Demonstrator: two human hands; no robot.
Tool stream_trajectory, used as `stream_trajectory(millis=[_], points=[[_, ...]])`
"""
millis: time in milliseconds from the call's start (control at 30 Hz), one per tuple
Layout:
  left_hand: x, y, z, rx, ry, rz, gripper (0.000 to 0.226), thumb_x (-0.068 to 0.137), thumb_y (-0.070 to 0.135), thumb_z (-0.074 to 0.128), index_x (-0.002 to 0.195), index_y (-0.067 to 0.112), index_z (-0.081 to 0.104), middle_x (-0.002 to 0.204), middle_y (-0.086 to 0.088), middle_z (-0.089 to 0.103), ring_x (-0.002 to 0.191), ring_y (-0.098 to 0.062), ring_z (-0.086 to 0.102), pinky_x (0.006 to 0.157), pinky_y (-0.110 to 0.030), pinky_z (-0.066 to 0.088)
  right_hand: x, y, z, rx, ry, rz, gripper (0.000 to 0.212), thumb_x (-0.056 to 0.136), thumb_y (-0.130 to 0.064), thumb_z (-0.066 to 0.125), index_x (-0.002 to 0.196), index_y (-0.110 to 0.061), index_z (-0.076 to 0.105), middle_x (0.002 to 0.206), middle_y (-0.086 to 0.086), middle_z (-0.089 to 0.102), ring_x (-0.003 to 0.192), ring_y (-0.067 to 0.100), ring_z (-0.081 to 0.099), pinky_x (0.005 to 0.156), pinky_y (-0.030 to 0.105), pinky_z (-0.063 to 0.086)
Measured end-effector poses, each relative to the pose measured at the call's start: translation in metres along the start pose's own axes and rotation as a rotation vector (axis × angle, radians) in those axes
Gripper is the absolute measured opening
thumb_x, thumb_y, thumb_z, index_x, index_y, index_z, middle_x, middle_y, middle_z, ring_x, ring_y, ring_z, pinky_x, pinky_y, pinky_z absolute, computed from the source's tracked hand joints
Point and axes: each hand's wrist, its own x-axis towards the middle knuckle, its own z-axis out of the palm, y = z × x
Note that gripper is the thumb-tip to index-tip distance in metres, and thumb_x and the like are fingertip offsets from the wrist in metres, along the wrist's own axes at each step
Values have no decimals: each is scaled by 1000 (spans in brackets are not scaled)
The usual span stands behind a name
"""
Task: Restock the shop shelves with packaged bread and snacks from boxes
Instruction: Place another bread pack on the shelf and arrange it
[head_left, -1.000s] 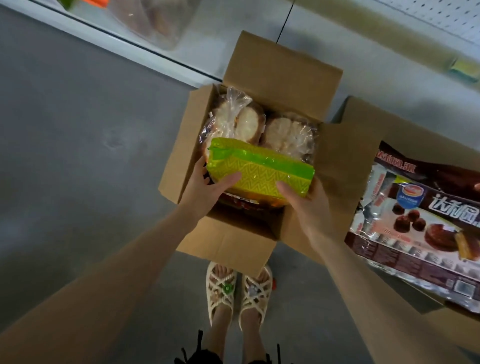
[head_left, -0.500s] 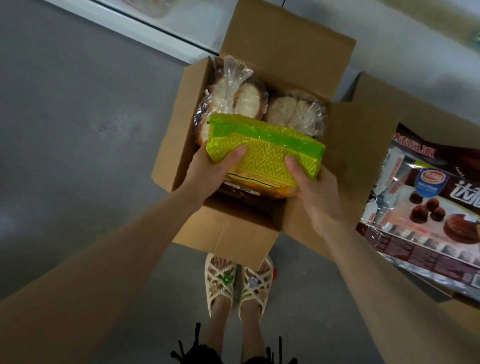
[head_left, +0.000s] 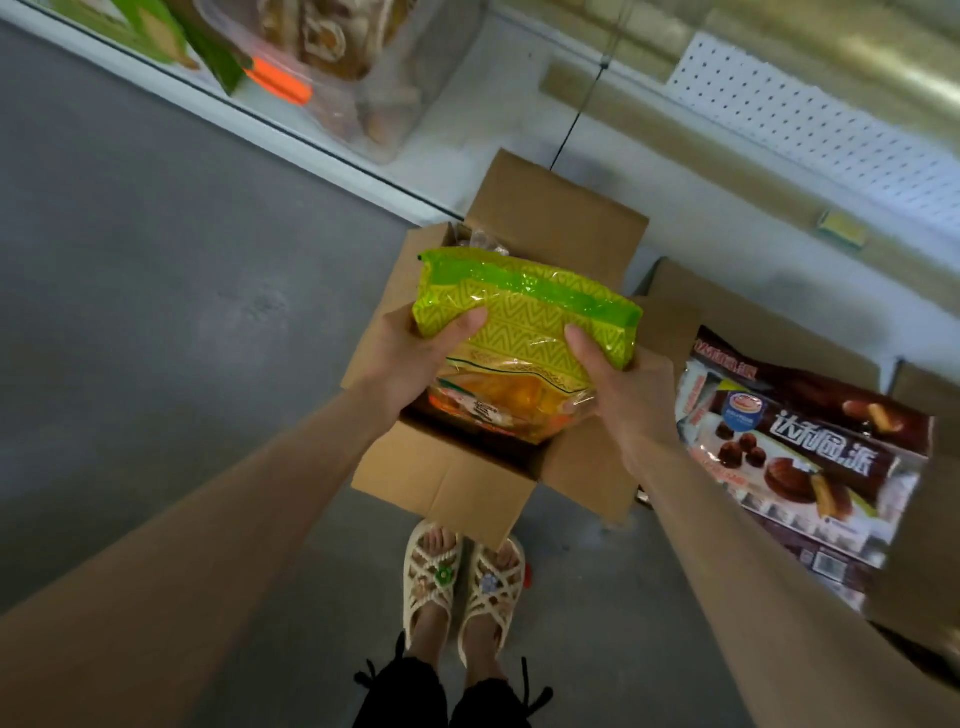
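Note:
A green and yellow bread packet (head_left: 524, 322) hangs above an open cardboard box (head_left: 447, 483) on the floor. My left hand (head_left: 415, 358) grips the packet's left end, thumb on top. Its right end sits in my right hand (head_left: 623, 384), thumb pressed on the zigzag print. The packet hides most of the box's contents; only a bit of clear-wrapped bread shows at the box's back edge. A white shop shelf (head_left: 519, 98) runs across the top of the view.
A second box at the right holds brown chocolate pie packs (head_left: 800, 447). On the shelf at upper left stand a clear tub of pastries (head_left: 332, 57) and a green pack (head_left: 156, 31). My sandalled feet (head_left: 462, 587) stand just behind the box on grey floor.
Both hands have lifted the green packet up out of the box and toward me. The view has tilted up, showing more of the shelf.

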Motion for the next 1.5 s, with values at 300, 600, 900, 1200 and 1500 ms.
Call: stream_trajectory(millis=[300,600,900,1200,1500], points=[[-106,142,-68,-238,56,189,50,74,38,76,117,15,64,95,10,72,83,1,69,62,-14,52,-96,-173,-32,-73,-50,-248,32,77,-55,72,74,-23,72,78,6,75,73,30,72,77,54,57],[-233,309,-163,-269,95,441,88,54,51,89,128,18,53,114,3,70,96,-10,70,80,-27,57,-208,-375,-62,-77,-36,-476,60,67,-67,73,75,-7,72,65,12,71,59,32,70,63,52,59],[-361,452,-235,-303,264,733,88,54,54,87,123,18,45,113,-1,64,94,-12,65,73,-25,52,-336,-557,-101,-62,52,-842,59,76,-60,71,78,-1,64,71,12,66,63,28,64,68,38,53],[-449,536,-272,-240,306,977,70,57,37,89,116,23,53,107,0,69,95,-14,68,78,-23,54,-427,-656,-140,93,57,-1041,52,81,-53,69,58,-12,47,55,5,50,50,21,49,43,21,36],[-496,563,-270,-276,375,1068,77,62,40,83,127,20,47,111,-3,69,94,-18,70,84,-39,58,-467,-677,-158,207,-62,-1153,64,78,-64,65,91,-2,65,77,14,59,69,24,57,69,33,46]])
